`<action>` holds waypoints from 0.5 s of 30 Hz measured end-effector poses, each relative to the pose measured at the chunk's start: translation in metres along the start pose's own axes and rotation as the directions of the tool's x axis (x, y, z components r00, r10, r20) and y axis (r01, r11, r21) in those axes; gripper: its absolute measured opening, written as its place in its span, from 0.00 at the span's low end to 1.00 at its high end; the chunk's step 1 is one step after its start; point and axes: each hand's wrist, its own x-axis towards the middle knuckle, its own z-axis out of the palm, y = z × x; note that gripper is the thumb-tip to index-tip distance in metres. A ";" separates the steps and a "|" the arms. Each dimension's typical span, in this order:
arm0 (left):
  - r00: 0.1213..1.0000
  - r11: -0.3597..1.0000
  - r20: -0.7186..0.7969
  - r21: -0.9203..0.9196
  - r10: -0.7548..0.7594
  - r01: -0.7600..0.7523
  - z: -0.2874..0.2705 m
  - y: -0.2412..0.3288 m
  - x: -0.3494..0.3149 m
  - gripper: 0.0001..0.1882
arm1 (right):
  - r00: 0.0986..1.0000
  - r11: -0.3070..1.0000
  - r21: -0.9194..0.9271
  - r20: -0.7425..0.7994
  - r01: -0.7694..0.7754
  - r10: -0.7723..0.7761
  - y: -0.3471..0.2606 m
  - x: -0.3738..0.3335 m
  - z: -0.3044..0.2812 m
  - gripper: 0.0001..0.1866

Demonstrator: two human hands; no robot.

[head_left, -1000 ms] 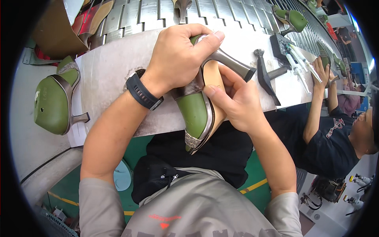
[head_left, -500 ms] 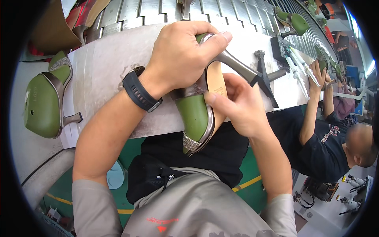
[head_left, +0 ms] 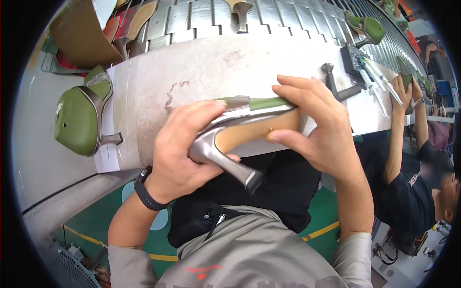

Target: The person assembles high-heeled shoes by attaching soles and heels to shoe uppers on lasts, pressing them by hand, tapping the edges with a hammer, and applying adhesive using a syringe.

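A green high-heeled shoe (head_left: 254,130) lies sideways between my hands, over the near edge of the worktable. Its tan sole faces me, and the metallic grey heel points down and to the right. My left hand (head_left: 177,149) is wrapped round the heel end. At the toe end, my right hand (head_left: 324,127) has its fingers over the upper side and its thumb against the sole. The toe is mostly hidden by that hand. Another green high-heeled shoe (head_left: 77,120) with a glittering band rests at the left.
A hammer (head_left: 337,85) lies at the right of the table (head_left: 144,96), beside a black holder (head_left: 353,60) and white syringe-like tubes (head_left: 377,79). A slatted metal conveyor (head_left: 201,19) runs behind, carrying more shoes. At the right, another person (head_left: 403,177) handles a green shoe.
The shoe has turned from pointing toward me to lying crosswise, sole toward me. My left hand has moved down and left with the heel end; my right hand has shifted to the toe.
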 end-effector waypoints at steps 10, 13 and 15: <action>0.997 0.989 0.075 0.140 0.028 -0.039 0.013 0.007 0.005 0.39 | 0.989 0.971 -0.201 -0.046 0.129 -0.141 -0.006 -0.001 0.024 0.35; 0.997 0.989 0.053 0.133 0.058 -0.065 0.016 0.004 0.008 0.37 | 0.986 0.967 -0.215 -0.063 0.140 -0.157 -0.005 -0.001 0.025 0.34; 0.996 0.989 0.049 0.123 0.070 -0.075 0.018 0.002 0.009 0.36 | 0.988 0.972 -0.201 -0.062 0.126 -0.141 -0.004 -0.002 0.025 0.33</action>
